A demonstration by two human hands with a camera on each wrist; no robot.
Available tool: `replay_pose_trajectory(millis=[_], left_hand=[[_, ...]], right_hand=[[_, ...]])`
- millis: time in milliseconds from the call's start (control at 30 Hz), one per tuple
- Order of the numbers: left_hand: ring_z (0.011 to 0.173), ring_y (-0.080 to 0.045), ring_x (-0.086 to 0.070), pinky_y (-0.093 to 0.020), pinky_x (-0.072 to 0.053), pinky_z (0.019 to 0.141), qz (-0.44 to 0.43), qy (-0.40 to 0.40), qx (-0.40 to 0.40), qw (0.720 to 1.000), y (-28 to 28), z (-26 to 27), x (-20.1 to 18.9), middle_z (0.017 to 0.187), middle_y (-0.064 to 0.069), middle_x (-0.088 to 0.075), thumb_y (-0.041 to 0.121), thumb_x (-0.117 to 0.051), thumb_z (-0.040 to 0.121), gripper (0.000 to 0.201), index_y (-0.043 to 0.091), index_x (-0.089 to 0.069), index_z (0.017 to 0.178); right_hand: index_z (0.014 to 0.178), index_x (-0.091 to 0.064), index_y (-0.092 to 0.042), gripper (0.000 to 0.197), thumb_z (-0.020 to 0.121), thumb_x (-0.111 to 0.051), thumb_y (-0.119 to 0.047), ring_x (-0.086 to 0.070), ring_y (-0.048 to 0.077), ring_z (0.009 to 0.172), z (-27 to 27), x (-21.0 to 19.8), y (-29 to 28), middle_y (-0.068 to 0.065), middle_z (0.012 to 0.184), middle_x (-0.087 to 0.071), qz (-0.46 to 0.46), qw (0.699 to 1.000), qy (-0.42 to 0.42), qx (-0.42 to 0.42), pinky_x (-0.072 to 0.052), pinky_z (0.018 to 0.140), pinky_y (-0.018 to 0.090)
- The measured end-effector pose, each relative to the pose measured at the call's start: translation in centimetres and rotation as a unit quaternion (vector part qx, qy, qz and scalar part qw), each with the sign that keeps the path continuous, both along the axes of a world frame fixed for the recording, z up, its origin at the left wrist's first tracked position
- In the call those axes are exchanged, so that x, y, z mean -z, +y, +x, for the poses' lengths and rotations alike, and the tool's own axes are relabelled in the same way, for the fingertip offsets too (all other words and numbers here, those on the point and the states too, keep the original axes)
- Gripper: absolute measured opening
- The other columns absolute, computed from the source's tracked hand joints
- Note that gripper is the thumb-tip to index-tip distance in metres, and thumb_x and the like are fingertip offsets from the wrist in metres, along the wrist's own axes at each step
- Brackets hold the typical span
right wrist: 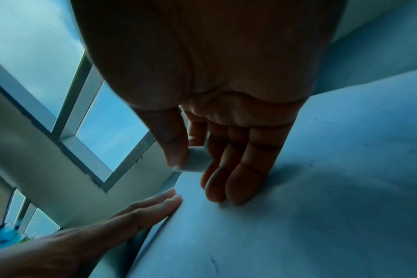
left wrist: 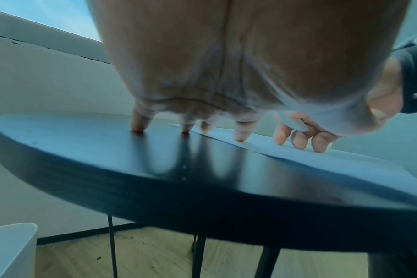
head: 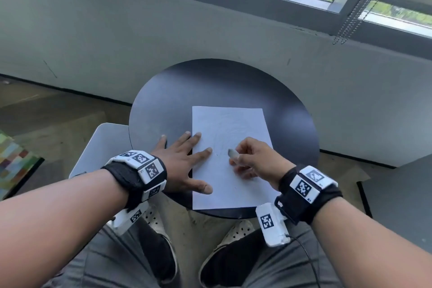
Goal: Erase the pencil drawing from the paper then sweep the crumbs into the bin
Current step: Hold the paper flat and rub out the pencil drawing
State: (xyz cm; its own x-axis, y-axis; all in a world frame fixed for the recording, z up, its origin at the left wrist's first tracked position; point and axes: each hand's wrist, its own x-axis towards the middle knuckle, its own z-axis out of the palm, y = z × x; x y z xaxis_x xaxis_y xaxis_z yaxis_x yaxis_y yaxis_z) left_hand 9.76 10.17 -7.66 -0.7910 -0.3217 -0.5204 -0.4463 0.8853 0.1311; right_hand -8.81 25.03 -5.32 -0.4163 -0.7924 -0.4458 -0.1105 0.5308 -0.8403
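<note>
A white sheet of paper (head: 230,124) with faint pencil lines lies on the round black table (head: 187,91). My left hand (head: 187,159) lies flat with spread fingers across the paper's left edge, pressing it down; its fingertips (left wrist: 240,135) touch table and paper. My right hand (head: 252,159) rests on the middle of the sheet and pinches a small white eraser (head: 232,152) between thumb and fingers. In the right wrist view the eraser (right wrist: 195,159) sits just above the paper (right wrist: 298,206), with the thumb against it. A few dark specks show on the sheet.
A white bin (head: 102,145) stands on the floor at the table's left, partly under its rim; its corner shows in the left wrist view (left wrist: 10,248). A grey wall and window lie behind. My knees and shoes are below the table's near edge.
</note>
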Motion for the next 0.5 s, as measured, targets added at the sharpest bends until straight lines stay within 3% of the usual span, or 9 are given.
replay_pose_trajectory(millis=[100, 200, 333, 400, 500], left_hand=[[0.149, -0.018, 0.024, -0.066, 0.002, 0.115, -0.008, 0.012, 0.011, 1.000, -0.2, 0.2, -0.1, 0.163, 0.007, 0.024, 0.097, -0.035, 0.064, 0.106, 0.052, 0.007, 0.150], [0.150, -0.016, 0.022, -0.064, 0.003, 0.117, -0.022, 0.039, 0.010, 0.999, -0.4, 0.3, 0.0, 0.163, 0.010, 0.021, 0.091, -0.047, 0.067, 0.111, 0.048, 0.010, 0.152], [0.148, -0.015, 0.026, -0.063, 0.003, 0.118, -0.032, 0.054, -0.028, 0.998, -1.3, -0.4, -0.1, 0.161, 0.010, 0.027, 0.094, -0.043, 0.064, 0.122, 0.037, 0.015, 0.154], [0.149, -0.016, 0.024, -0.064, 0.001, 0.117, -0.036, 0.042, -0.032, 0.998, -1.7, -0.7, 0.0, 0.162, 0.010, 0.026, 0.096, -0.043, 0.061, 0.127, 0.034, 0.015, 0.154], [0.150, -0.018, 0.022, -0.066, -0.002, 0.116, -0.034, 0.029, -0.028, 0.999, -1.9, -0.8, 0.5, 0.162, 0.010, 0.025, 0.099, -0.043, 0.055, 0.133, 0.033, 0.017, 0.154]], right_hand=[[0.093, -0.055, -0.012, 0.025, 0.092, -0.068, -0.033, -0.065, 0.021, 0.071, -0.3, -0.7, -1.3, 0.016, 0.096, -0.072, 0.026, 0.996, 0.063, -0.048, -0.055, 0.066, 0.038], [0.096, -0.054, -0.014, 0.025, 0.094, -0.062, -0.038, -0.067, 0.016, 0.069, -0.6, -1.5, -2.7, 0.008, 0.089, -0.072, 0.051, 0.980, 0.161, -0.109, -0.058, 0.062, 0.035], [0.096, -0.052, -0.019, 0.025, 0.096, -0.056, -0.043, -0.066, 0.016, 0.067, -0.5, -1.6, -4.3, 0.000, 0.083, -0.071, 0.084, 0.949, 0.246, -0.177, -0.051, 0.056, 0.029], [0.096, -0.050, -0.023, 0.024, 0.096, -0.053, -0.046, -0.066, 0.018, 0.074, -0.2, -1.2, -5.2, 0.000, 0.086, -0.069, 0.095, 0.927, 0.287, -0.220, -0.050, 0.063, 0.029], [0.101, -0.047, -0.026, 0.023, 0.097, -0.048, -0.049, -0.061, 0.023, 0.082, 0.3, -0.4, -6.3, 0.003, 0.094, -0.065, 0.117, 0.898, 0.324, -0.275, -0.052, 0.079, 0.038]])
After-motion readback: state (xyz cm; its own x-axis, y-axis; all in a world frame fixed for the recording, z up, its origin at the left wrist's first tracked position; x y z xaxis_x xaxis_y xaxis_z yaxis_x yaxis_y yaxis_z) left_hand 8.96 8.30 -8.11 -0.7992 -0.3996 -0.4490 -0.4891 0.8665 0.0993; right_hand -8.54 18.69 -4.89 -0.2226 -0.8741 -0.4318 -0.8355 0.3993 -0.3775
